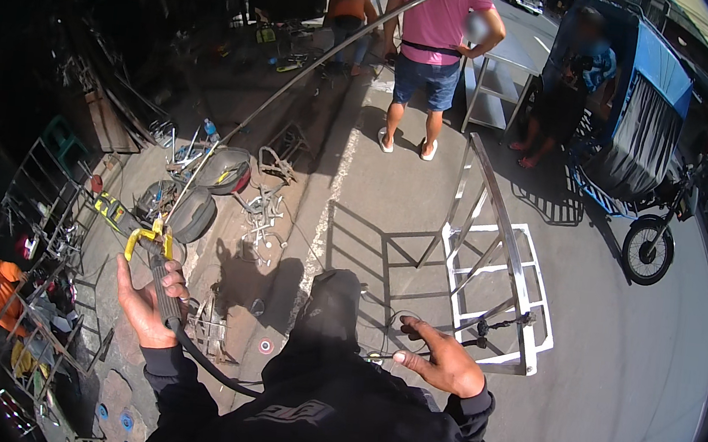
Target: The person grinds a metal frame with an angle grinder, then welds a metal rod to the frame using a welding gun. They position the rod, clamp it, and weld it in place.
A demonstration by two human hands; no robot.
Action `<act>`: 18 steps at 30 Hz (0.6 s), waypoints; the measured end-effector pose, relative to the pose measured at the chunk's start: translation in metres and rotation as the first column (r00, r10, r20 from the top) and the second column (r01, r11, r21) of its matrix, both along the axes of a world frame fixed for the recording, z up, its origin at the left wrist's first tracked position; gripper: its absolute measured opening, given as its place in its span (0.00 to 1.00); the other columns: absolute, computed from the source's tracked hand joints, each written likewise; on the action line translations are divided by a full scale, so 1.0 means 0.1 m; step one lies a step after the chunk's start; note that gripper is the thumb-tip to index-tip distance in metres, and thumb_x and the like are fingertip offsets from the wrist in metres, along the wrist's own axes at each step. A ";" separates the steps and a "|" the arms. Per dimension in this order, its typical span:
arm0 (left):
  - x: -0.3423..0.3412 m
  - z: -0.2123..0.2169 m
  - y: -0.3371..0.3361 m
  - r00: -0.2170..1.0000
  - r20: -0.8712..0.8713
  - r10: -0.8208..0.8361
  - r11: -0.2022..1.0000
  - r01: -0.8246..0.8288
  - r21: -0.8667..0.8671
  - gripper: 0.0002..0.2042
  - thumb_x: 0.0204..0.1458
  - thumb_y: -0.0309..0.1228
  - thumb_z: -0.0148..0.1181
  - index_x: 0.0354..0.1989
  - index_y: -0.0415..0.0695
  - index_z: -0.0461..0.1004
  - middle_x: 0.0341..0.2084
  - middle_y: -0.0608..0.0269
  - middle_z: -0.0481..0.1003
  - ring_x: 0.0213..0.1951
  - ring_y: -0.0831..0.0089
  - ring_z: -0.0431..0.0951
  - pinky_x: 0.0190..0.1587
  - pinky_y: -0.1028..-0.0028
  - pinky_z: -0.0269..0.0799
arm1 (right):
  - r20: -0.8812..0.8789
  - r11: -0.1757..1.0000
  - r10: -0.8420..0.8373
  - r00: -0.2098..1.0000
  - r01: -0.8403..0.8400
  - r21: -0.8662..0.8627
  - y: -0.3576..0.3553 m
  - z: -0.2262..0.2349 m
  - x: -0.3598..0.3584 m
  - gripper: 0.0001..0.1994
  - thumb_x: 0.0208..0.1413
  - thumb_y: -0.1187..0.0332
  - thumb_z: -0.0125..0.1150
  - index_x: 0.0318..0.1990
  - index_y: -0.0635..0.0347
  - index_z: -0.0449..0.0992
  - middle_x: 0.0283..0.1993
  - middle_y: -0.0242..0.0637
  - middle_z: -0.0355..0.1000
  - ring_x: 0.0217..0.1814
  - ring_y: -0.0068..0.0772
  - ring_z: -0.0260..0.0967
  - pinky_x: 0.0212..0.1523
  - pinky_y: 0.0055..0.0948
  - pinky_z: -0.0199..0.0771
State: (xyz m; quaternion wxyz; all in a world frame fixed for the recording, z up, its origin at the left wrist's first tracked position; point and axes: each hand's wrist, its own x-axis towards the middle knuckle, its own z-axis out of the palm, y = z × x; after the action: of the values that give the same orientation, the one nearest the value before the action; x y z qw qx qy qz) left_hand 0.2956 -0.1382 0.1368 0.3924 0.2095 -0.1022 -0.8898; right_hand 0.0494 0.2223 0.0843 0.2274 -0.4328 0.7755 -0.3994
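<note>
Welding clamp (151,238), yellow-jawed with a black handle and thick cable, is sitting at near left in the left hand (146,307), fingers wrapping the handle and jaws pointing away from the body, probably to keep the live end clear. Right hand (440,361) is pinching a thin rod (381,356) between thumb and fingers, holding it level. Steel frame (494,279) is standing just beyond the right hand, within reach. Helmets (206,192) are lying farther left.

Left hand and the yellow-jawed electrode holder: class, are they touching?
Touching. The head view shows the left hand wrapped around the dark handle of the electrode holder, fingers curled over it.
</note>
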 end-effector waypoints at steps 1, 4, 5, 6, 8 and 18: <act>-0.02 0.11 -0.04 0.999 -0.045 -0.014 0.992 0.009 -0.127 0.34 0.57 0.61 0.54 0.49 0.37 0.62 0.34 0.55 0.67 0.27 0.71 0.69 0.24 0.74 0.69 | -0.012 1.000 -0.006 1.000 0.006 -0.029 -0.03 0.00 -0.05 0.33 0.57 0.48 0.64 0.61 0.65 0.68 0.53 0.60 0.72 0.54 0.62 0.72 0.51 0.44 0.74; -0.18 0.42 -0.19 0.995 -0.097 0.009 0.898 -0.051 -0.438 0.31 0.60 0.59 0.50 0.51 0.38 0.61 0.36 0.54 0.66 0.27 0.69 0.69 0.22 0.72 0.68 | -0.045 0.996 -0.090 0.995 0.089 -0.015 -0.09 0.07 -0.24 0.34 0.57 0.48 0.65 0.63 0.64 0.66 0.55 0.59 0.72 0.58 0.60 0.71 0.54 0.42 0.73; -0.27 0.49 -0.26 0.990 -0.139 -0.004 0.847 -0.071 -0.526 0.31 0.61 0.58 0.49 0.52 0.38 0.60 0.37 0.52 0.65 0.27 0.67 0.70 0.21 0.71 0.68 | -0.019 0.994 -0.110 0.994 0.109 -0.029 -0.11 0.10 -0.31 0.35 0.57 0.48 0.65 0.64 0.64 0.66 0.56 0.58 0.72 0.59 0.59 0.70 0.55 0.42 0.73; -0.37 0.56 -0.34 0.978 -0.199 -0.055 0.806 -0.074 -0.587 0.31 0.62 0.58 0.48 0.54 0.39 0.59 0.39 0.51 0.64 0.27 0.66 0.70 0.22 0.70 0.69 | 0.003 0.991 -0.135 0.991 0.135 0.005 -0.15 0.14 -0.38 0.35 0.56 0.49 0.65 0.65 0.63 0.65 0.56 0.56 0.72 0.61 0.56 0.70 0.57 0.42 0.72; -0.60 0.65 -0.57 0.930 -0.335 -0.153 0.688 -0.144 -0.712 0.32 0.63 0.57 0.45 0.63 0.43 0.55 0.43 0.47 0.61 0.28 0.64 0.71 0.24 0.69 0.73 | 0.004 0.983 -0.178 0.984 0.178 -0.035 -0.29 0.21 -0.55 0.34 0.56 0.51 0.67 0.64 0.63 0.65 0.56 0.56 0.73 0.62 0.55 0.70 0.58 0.42 0.70; -1.98 0.30 -2.21 0.987 0.111 0.115 0.585 0.023 -0.811 0.46 0.30 0.53 0.81 0.52 0.35 0.62 0.31 0.59 0.67 0.22 0.73 0.72 0.21 0.77 0.70 | 0.008 0.857 -0.511 0.860 0.508 0.083 -1.75 0.12 -1.21 0.32 0.56 0.55 0.68 0.63 0.63 0.66 0.53 0.52 0.76 0.59 0.50 0.73 0.57 0.44 0.72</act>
State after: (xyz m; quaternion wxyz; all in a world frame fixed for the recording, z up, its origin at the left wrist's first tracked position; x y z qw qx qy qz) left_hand 0.0979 -0.3593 0.1671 0.4587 0.0778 -0.5198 -0.7165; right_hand -0.0720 0.0475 0.0963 0.1421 -0.1972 0.8739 -0.4210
